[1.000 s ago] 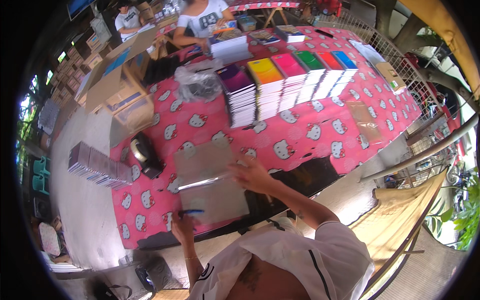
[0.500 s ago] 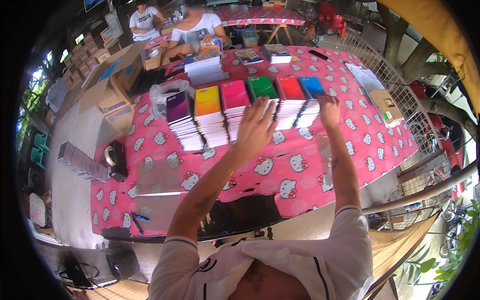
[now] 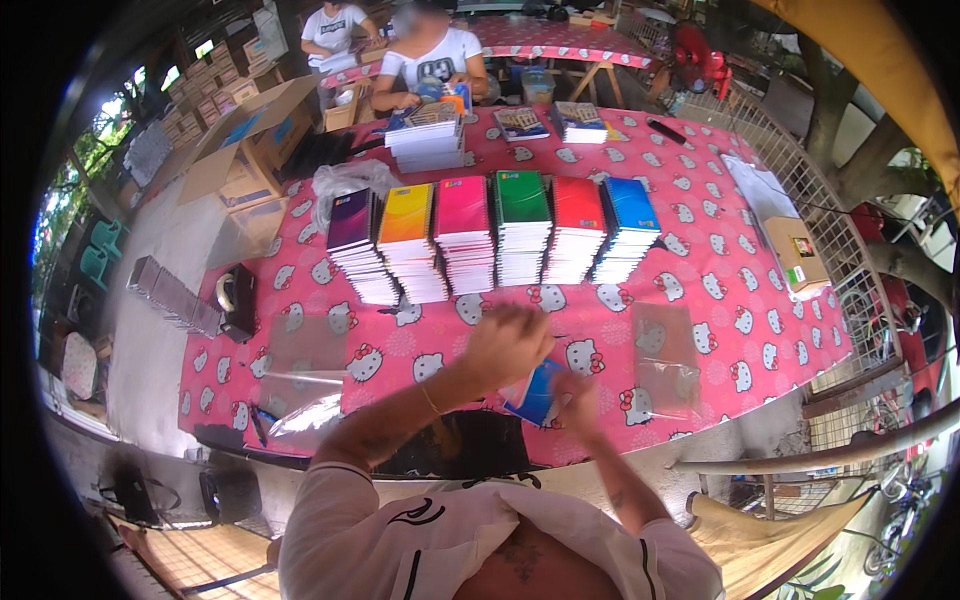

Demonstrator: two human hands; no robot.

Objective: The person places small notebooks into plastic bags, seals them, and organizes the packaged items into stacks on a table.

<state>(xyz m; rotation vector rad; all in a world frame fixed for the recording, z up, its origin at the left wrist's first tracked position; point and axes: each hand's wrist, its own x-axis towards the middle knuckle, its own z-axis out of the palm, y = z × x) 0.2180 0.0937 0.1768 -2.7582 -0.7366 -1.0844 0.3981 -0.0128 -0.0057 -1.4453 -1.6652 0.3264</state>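
Observation:
Six stacks of spiral notebooks stand in a row: purple (image 3: 351,222), yellow (image 3: 405,215), pink (image 3: 462,210), green (image 3: 523,198), red (image 3: 578,206) and blue (image 3: 629,206). Nearer me, a blue notebook (image 3: 541,393) is tilted low above the table between my hands. My right hand (image 3: 577,402), smeared by motion, grips its right side. My left hand (image 3: 508,347) is closed with curled fingers just above the notebook's upper left; what it holds is hidden beneath it. Clear plastic sleeves (image 3: 665,350) lie on the table to the right.
More clear plastic (image 3: 310,400) and a pen (image 3: 260,426) lie at left, near a black tape dispenser (image 3: 236,302). Across the pink table (image 3: 715,290), a person (image 3: 435,65) handles books behind a book stack (image 3: 425,140). A cardboard box (image 3: 797,253) sits at right.
Both hands have drawn back from the stacks toward me. A blue notebook is now between them, close to the table's near edge. The view has shifted slightly.

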